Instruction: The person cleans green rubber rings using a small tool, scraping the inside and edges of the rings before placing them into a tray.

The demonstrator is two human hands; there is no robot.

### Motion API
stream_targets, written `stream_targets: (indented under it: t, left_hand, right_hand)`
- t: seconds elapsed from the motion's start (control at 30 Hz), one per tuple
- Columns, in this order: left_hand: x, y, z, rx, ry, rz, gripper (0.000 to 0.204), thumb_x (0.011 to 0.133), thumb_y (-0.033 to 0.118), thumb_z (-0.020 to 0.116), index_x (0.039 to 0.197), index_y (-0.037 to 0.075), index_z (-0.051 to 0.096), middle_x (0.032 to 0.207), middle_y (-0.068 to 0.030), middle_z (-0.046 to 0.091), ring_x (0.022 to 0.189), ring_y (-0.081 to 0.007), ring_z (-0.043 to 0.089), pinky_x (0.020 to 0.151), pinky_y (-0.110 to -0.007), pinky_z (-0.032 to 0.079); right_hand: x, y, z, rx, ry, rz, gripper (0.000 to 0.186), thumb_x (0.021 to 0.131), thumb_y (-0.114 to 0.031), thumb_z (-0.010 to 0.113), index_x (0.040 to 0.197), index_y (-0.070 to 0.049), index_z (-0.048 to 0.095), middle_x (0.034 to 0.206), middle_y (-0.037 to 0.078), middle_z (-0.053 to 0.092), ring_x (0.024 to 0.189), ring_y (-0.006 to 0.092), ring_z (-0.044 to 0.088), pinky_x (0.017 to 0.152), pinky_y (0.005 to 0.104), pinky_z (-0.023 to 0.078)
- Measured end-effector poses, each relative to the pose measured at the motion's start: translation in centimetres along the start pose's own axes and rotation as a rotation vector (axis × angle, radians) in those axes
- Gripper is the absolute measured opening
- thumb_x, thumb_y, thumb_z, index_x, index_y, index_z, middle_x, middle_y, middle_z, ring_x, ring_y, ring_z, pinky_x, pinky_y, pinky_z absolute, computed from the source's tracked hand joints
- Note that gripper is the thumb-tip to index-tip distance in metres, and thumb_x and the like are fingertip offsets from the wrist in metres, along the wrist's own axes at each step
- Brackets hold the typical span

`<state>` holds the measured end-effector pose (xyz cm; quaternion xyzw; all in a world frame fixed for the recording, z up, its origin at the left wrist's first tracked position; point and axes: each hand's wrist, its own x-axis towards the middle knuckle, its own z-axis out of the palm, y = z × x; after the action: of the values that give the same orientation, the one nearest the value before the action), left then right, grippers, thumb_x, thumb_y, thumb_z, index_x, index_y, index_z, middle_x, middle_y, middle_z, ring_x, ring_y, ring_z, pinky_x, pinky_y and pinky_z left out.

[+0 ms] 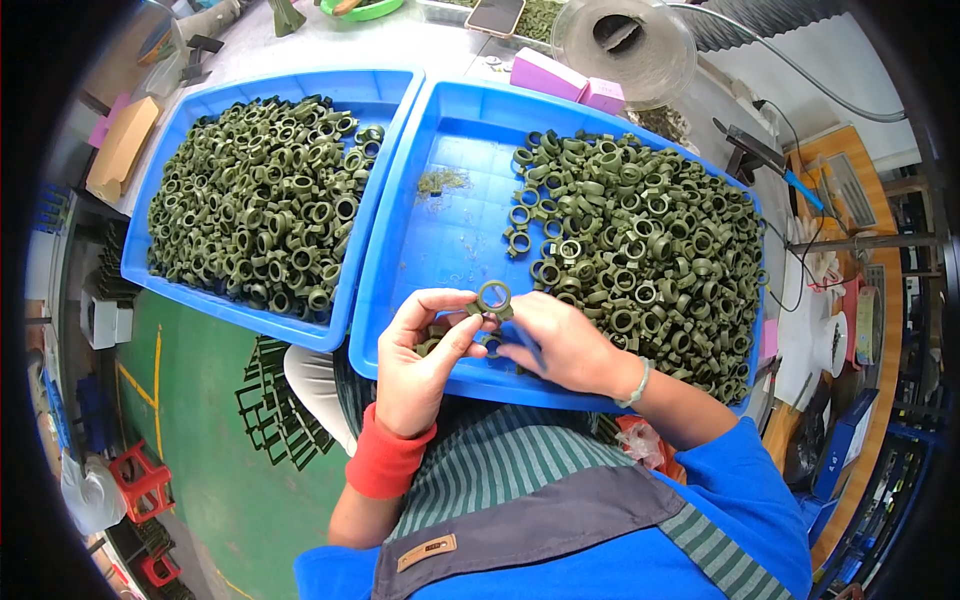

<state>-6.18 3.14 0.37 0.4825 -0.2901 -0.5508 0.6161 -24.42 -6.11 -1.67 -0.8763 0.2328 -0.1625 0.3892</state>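
Note:
My left hand (pixel 415 350) pinches an olive-green plastic ring (pixel 494 291) with a small clamp-like tab between thumb and fingertips. More green rings are tucked in that palm, partly covered by the fingers. Close against the ring is my right hand (pixel 565 340), its fingers closed round a slim blue object (pixel 526 347); blur hides what kind it is. Both hands are above the near edge of a blue tray (pixel 425 255). A large heap of similar rings (pixel 650 250) fills the tray's right side.
Left of this tray stands a second blue tray (pixel 390 85), also heaped with green rings. Behind are a pink box (pixel 548 74), a round clear-rimmed container (pixel 665 40) and a phone (pixel 495 15). A blue-handled tool (pixel 803 190) lies at the right. Green scraps (pixel 440 182) litter the tray bottom.

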Motion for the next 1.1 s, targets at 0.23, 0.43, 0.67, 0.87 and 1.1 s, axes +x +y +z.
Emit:
stream_targets:
  t: [0.23, 0.43, 0.67, 0.87, 1.1]
  left_hand:
    - [-0.2, 0.1, -0.4, -0.286, 0.002, -0.085, 0.024, 0.096, -0.002, 0.058, 0.12, -0.002, 0.056, 0.118, -0.0128, 0.062, 0.116, -0.0291, 0.064, 0.096, -0.039, 0.059]
    - [0.2, 1.4, -1.4, -0.299, 0.028, -0.29, 0.024, 0.096, 0.006, 0.058, 0.12, 0.004, 0.058, 0.11, -0.0057, 0.061, 0.097, -0.0148, 0.063, 0.081, -0.026, 0.056]
    - [0.2, 0.8, -0.3, 0.098, -0.113, -0.249, 0.021, 0.092, 0.011, 0.073, 0.11, 0.002, 0.069, 0.085, 0.001, 0.065, 0.07, -0.0032, 0.053, 0.061, -0.019, 0.042]
    - [0.3, 0.8, -0.7, -0.107, -0.045, -0.327, 0.02, 0.097, 0.015, 0.068, 0.11, 0.0, 0.07, 0.089, -0.0033, 0.069, 0.072, -0.005, 0.059, 0.062, -0.02, 0.045]
    - [0.4, 0.2, -0.3, 0.008, -0.063, -0.207, 0.024, 0.103, 0.019, 0.059, 0.117, 0.0, 0.066, 0.096, -0.0035, 0.067, 0.074, -0.0066, 0.059, 0.06, -0.019, 0.044]
  right_hand:
    - [-0.2, 0.0, 0.5, -0.283, -0.202, -0.004, 0.033, 0.075, -0.001, 0.071, 0.105, -0.004, 0.058, 0.099, 0.012, 0.059, 0.096, 0.0329, 0.056, 0.085, 0.0409, 0.049]
    - [1.0, -1.5, -1.8, 0.141, 0.1, 0.081, 0.032, 0.076, -0.004, 0.073, 0.102, -0.004, 0.055, 0.094, 0.012, 0.056, 0.088, 0.0298, 0.059, 0.08, 0.0381, 0.048]
    - [1.0, -2.6, -1.8, 0.158, 0.275, -0.066, 0.034, 0.078, -0.001, 0.078, 0.104, -0.003, 0.057, 0.095, 0.011, 0.058, 0.085, 0.0261, 0.061, 0.076, 0.0364, 0.051]
    - [0.4, -2.5, -2.6, 0.655, 0.172, 0.333, 0.017, 0.093, -0.005, 0.07, 0.108, -0.001, 0.062, 0.098, 0.004, 0.067, 0.088, 0.0088, 0.065, 0.077, 0.0245, 0.053]
    - [0.6, -2.0, -2.2, 0.186, 0.378, -0.131, 0.021, 0.085, 0.002, 0.075, 0.101, -0.003, 0.062, 0.096, 0.009, 0.066, 0.091, 0.0192, 0.069, 0.079, 0.0308, 0.057]
